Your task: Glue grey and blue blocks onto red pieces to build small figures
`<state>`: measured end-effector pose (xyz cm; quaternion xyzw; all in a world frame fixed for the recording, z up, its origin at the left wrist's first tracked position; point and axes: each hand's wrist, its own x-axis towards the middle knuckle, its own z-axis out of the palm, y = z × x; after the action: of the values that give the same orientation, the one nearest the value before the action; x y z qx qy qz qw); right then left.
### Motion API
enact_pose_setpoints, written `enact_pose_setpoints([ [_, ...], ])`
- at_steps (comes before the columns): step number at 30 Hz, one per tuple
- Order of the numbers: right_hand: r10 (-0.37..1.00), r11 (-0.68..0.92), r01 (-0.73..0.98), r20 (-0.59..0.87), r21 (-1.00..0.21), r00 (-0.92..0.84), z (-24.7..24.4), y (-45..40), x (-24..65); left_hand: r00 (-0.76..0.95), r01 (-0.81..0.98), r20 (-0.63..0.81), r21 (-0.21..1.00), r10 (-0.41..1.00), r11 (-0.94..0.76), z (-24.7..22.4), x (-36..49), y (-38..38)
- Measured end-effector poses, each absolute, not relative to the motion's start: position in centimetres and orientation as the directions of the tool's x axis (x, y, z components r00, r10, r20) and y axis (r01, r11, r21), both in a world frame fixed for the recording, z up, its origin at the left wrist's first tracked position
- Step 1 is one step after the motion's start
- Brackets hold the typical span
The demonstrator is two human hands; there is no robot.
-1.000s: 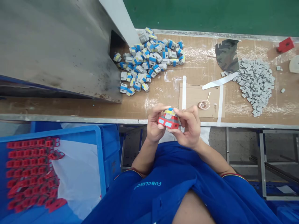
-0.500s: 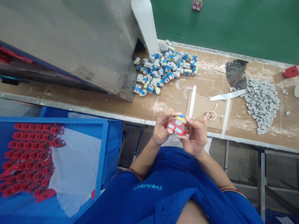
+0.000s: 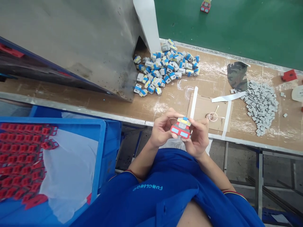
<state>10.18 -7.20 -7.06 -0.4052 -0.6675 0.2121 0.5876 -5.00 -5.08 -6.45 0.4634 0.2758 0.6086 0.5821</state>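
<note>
Between my two hands is a small red toy vehicle (image 3: 180,130) with light blue windows and a grey, yellow and blue piece on its top. My left hand (image 3: 162,128) grips its left side, thumb below and fingers above. On the right side, the fingers and thumb of my right hand (image 3: 198,134) pinch it. The toy is in front of my body, near the front edge of the cardboard-covered bench (image 3: 113,108). Behind it lies a pile of grey, blue and yellow pieces (image 3: 165,67).
A blue crate (image 3: 100,157) with rows of red parts (image 3: 20,148) stands at the left. Small grey pieces (image 3: 261,104) are heaped at the right, near a small round dish (image 3: 211,116) with swabs. A metal chute (image 3: 94,47) fills the upper left. Another toy (image 3: 205,6) lies on the green belt (image 3: 227,28).
The toy in my hands has tilted slightly, showing more of its top and front. On the green belt, the other toy has shifted a little right. The view has moved slightly.
</note>
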Motion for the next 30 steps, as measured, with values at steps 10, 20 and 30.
enact_pose_setpoints([
  [10,0.802,0.597,0.224,0.572,-0.77,-0.172,-6.2,-6.3,11.6,0.15,0.012,0.546,0.833,0.825,-0.553,-5.3,-7.7,-4.6],
  [20,0.845,0.506,0.13,0.46,-0.853,-0.271,-6.5,-6.5,12.5,0.38,0.227,0.62,0.657,0.686,-0.719,-2.6,-7.3,-4.4],
  [30,0.983,0.055,-0.136,0.077,-0.989,-0.167,-7.0,-7.5,12.6,0.353,0.38,0.588,0.621,0.728,-0.686,-2.1,-6.6,-5.0],
])
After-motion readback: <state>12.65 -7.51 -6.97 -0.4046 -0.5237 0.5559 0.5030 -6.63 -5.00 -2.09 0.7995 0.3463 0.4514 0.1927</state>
